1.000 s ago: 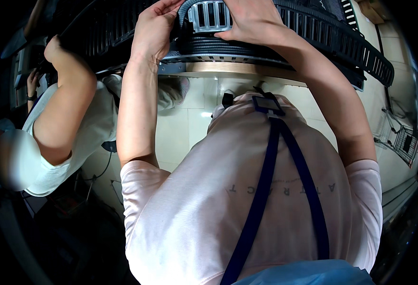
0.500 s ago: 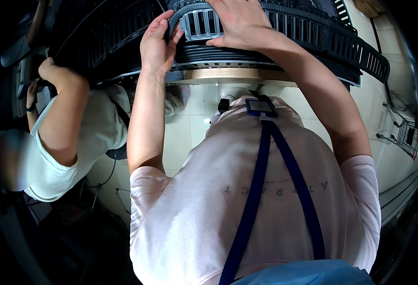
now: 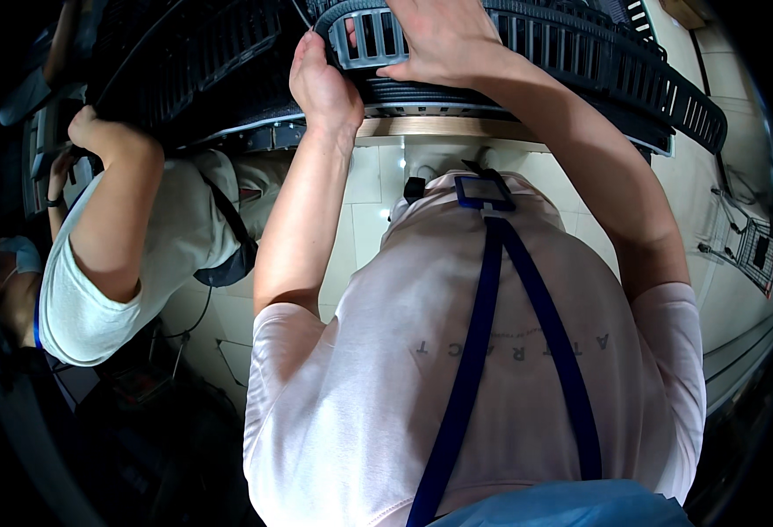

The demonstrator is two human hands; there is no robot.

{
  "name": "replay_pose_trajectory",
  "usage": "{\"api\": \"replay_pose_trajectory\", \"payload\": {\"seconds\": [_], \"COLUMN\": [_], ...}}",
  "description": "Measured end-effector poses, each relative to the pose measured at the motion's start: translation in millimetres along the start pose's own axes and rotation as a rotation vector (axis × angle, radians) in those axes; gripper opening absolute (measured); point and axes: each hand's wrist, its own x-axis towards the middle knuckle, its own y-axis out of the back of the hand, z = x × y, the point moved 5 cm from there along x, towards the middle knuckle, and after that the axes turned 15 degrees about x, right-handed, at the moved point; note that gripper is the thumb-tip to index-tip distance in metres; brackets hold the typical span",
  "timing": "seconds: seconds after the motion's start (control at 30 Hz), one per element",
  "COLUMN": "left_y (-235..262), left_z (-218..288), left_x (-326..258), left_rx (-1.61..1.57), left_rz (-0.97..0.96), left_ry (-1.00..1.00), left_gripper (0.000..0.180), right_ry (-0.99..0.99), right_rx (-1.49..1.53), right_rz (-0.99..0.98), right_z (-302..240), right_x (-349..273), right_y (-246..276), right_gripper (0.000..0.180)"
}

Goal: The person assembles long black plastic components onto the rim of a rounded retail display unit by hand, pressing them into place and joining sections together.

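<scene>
Along the top of the head view runs a dark slotted plastic strip (image 3: 571, 51), its lit grey end section lying between my hands. My left hand (image 3: 327, 88) is closed at the left end of this section, against a ribbed dark hose (image 3: 341, 10) that curves over it; a fingertip shows through a slot. My right hand (image 3: 446, 42) grips the section from the right, thumb along its lower edge. The upper frame edge cuts off the right fingers. Behind the left hand, a thin grey cable (image 3: 301, 12) runs upward.
A wooden edge (image 3: 444, 128) borders the workbench in front of me. To my left a co-worker in a pale shirt (image 3: 97, 299) works at the same dark slotted parts (image 3: 202, 66). A wire cart (image 3: 749, 250) stands on the tiled floor at right.
My left hand has moved right and turned, its fingers passing behind the slotted section. My right hand stays nearly in place. The co-worker's head has shifted.
</scene>
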Motion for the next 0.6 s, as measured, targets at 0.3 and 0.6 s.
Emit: {"api": "replay_pose_trajectory", "payload": {"seconds": [0.3,0.6], "left_y": [39,22], "left_z": [13,27], "left_x": [38,50], "left_rx": [0.094,0.489], "left_rz": [-0.583,-0.835], "left_ry": [0.259,0.231], "left_gripper": [0.026,0.039], "right_ry": [0.169,0.276], "right_rx": [0.023,-0.006], "right_rz": [0.120,0.243], "right_z": [5,1], "right_x": [-12,-19], "right_y": [-6,-9], "right_gripper": [0.083,0.081]}}
